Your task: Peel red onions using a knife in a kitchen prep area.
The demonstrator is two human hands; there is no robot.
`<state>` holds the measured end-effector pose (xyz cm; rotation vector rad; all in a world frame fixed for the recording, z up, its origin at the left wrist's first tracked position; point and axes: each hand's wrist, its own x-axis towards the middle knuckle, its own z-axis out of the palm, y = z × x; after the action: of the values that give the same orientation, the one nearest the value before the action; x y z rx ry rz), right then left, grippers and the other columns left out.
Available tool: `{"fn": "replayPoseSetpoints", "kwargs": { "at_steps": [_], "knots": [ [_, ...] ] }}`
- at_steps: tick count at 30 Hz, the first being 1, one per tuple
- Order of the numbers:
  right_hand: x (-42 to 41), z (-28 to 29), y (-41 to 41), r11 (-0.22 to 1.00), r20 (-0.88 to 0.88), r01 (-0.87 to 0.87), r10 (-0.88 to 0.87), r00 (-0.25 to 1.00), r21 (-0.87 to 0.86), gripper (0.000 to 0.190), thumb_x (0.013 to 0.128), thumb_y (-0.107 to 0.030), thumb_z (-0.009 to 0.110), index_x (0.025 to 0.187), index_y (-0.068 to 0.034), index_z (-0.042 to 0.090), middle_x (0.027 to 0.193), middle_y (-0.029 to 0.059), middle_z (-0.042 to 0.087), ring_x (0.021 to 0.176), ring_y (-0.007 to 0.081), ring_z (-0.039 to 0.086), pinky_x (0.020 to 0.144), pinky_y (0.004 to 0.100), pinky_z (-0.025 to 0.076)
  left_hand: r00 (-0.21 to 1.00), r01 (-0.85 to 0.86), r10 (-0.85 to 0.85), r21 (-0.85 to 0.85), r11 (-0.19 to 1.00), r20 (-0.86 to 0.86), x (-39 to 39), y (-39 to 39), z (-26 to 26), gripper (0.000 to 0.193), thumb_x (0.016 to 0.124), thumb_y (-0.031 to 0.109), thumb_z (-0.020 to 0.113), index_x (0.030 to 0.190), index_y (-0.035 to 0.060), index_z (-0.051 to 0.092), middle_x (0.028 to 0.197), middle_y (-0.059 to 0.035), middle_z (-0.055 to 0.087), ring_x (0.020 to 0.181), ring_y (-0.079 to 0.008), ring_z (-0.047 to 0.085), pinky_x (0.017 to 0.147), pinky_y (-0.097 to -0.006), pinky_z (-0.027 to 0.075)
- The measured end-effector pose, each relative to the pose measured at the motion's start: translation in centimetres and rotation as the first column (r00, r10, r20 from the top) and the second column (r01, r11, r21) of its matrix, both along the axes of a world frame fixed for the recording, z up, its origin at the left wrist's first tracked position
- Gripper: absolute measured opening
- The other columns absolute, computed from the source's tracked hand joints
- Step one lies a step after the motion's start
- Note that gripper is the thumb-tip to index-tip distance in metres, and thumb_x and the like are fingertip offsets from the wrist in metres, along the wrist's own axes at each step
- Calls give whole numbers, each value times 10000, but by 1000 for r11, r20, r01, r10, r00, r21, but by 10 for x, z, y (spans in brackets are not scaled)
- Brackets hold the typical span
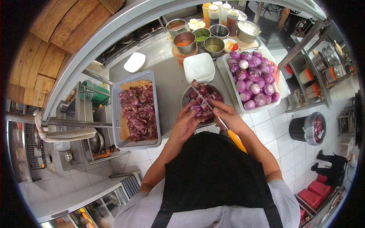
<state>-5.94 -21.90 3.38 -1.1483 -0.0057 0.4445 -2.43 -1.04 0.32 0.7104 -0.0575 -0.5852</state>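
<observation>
My left hand (184,122) holds a red onion (196,109) over a round metal bowl (186,95). In my right hand (229,114) is a knife (237,141) with a yellow handle. Its narrow blade slants up and left across the bowl, close beside the onion, and the handle sticks out below my wrist. Dark purple onion skins (207,89) fill much of the bowl. To the right, a white plastic tub (241,106) is heaped with peeled purple onions (253,74). A grey plastic basket (158,119) on the left contains many more loose reddish-purple onion skins (139,111).
White square bowls (199,67) are stacked behind the metal bowl. Metal containers of sauces and garnishes (184,42) and squeeze bottles (214,15) line the counter's back. A metal frame rail (79,57) arches overhead. A lined bin (302,128) stands on the tiled floor, right. Another person (332,168) is partly visible.
</observation>
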Motion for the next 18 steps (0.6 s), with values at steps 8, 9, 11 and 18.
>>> {"fn": "replayPoseSetpoints", "kwargs": {
  "at_steps": [8,9,11,18],
  "knots": [
    [8,-32,-21,980,-100,199,-196,975,17,481,998,-270,571,1439,-104,474,684,-23,517,472,66,422,414,223,325,1000,17,-18,-98,995,-15,0,8,2,439,967,123,578,1371,-3,461,1272,-179,593,1105,-312,632,907,-438,533],
    [8,-36,-22,980,-100,198,-196,976,17,481,998,-270,571,1439,-104,474,684,-23,517,472,66,422,414,223,325,1000,5,-5,-46,999,5,0,9,3,443,960,104,587,1369,-7,458,1264,-184,594,1105,-319,633,912,-437,534],
    [7,-41,-24,979,-58,134,-144,988,-156,544,996,-286,574,1473,-79,414,670,-34,497,501,61,438,431,221,323,1000,-8,8,6,1000,26,1,12,1,448,953,86,596,1367,-12,455,1256,-188,594,1105,-326,633,916,-436,535],
    [-8,4,-1,978,139,-9,39,990,-209,707,941,-214,664,1511,-26,290,1296,150,561,1089,177,567,954,332,452,964,-173,58,448,877,259,4,10,3,402,888,-7,663,1275,-14,556,1149,-108,638,1023,-187,629,854,-343,551]
  ]
}}
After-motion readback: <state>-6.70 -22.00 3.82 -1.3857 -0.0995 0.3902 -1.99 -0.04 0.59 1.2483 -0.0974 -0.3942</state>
